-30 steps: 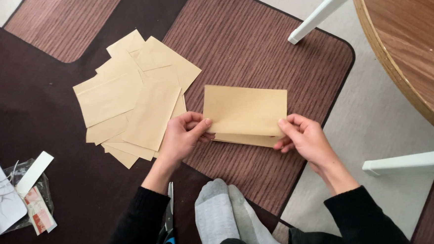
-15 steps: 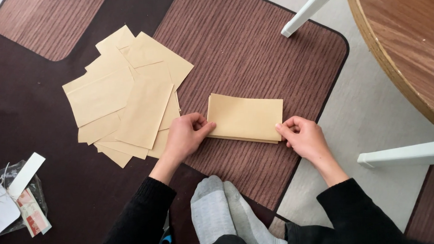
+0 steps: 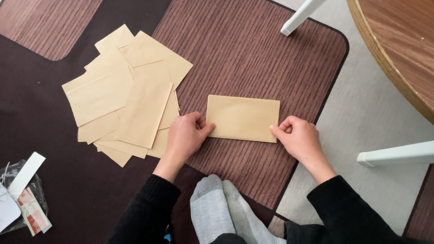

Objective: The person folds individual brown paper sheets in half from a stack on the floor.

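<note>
Brown ribbed rug [image 3: 252,46] under us, w/ a folded tan paper rectangle [image 3: 243,117] lying flat on it, long axis running left-right, slightly tilted down to the right. Our left hand [image 3: 184,137] pinches its left short edge, fingers curled; our right hand [image 3: 298,136] pinches the lower right corner. Loose pile of tan paper sheets [image 3: 126,97] just left. Round wooden table [image 3: 411,42] cut off at the frame edge; clear plastic packet [image 3: 18,197] contents hard to make out.
</note>
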